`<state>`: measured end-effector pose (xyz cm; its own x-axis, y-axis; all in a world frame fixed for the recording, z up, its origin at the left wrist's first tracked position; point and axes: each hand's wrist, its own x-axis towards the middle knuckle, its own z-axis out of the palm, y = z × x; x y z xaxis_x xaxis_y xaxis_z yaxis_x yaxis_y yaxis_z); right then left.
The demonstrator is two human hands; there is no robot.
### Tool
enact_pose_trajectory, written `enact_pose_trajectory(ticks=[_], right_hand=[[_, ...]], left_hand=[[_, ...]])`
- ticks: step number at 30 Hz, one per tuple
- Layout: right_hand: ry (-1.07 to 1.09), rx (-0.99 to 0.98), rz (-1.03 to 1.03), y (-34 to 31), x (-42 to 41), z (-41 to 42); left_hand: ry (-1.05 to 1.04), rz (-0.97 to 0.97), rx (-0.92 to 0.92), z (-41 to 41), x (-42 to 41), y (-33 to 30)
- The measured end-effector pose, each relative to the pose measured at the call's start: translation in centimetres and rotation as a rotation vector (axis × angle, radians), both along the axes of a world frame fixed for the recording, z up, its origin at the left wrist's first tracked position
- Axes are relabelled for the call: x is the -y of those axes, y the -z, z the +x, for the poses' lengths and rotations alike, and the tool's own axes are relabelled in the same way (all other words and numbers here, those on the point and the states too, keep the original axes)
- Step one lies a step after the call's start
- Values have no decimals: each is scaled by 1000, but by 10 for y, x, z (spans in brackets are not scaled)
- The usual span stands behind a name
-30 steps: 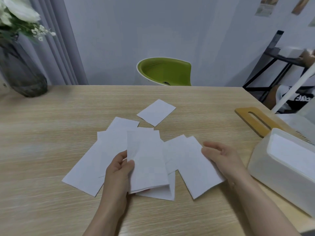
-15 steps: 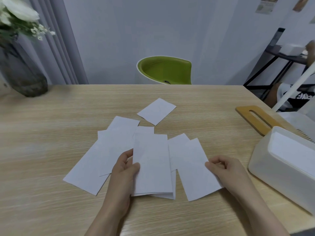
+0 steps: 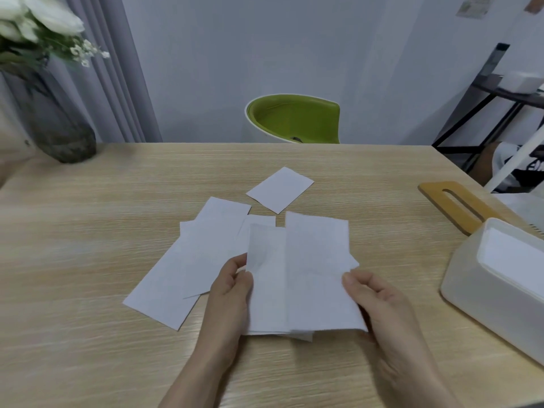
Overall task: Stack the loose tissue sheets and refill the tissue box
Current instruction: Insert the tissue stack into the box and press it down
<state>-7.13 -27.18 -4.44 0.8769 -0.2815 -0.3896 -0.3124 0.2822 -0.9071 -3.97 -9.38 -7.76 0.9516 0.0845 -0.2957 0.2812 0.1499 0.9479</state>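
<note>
Since the earlier frames, the right hand (image 3: 379, 304) has lifted the right-hand tissue sheet (image 3: 319, 272) off the wooden table (image 3: 88, 231) and brought it against the sheet held by the left hand (image 3: 231, 293); the two sheets now overlap along a vertical seam near the centre of the scene. Both hands are grasping: the left hand pinches the left edge of the held tissue stack (image 3: 266, 290) with thumb on top, and the right hand pinches the right edge of the added sheet. This indicates that stacking is under way but incomplete, as the added sheet sits higher and to the right, so its edges are not yet aligned. The long axis of the held sheets runs near to far, with the short edges facing the person and the far wall. Several loose sheets (image 3: 188, 260) lie flat to the left, angled, and one separate sheet (image 3: 279, 189) lies farther away. At the right, the open white tissue box (image 3: 471, 281) stands well apart from the stack, with its slotted wooden lid (image 3: 453, 204) beyond it.
</note>
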Motion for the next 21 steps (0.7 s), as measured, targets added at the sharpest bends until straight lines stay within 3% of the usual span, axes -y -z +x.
enact_pose_trajectory(ticks=[21], right_hand=[[20,85,-225,16,-36,6]], left_hand=[[52,-151,46,-2,3,-1]])
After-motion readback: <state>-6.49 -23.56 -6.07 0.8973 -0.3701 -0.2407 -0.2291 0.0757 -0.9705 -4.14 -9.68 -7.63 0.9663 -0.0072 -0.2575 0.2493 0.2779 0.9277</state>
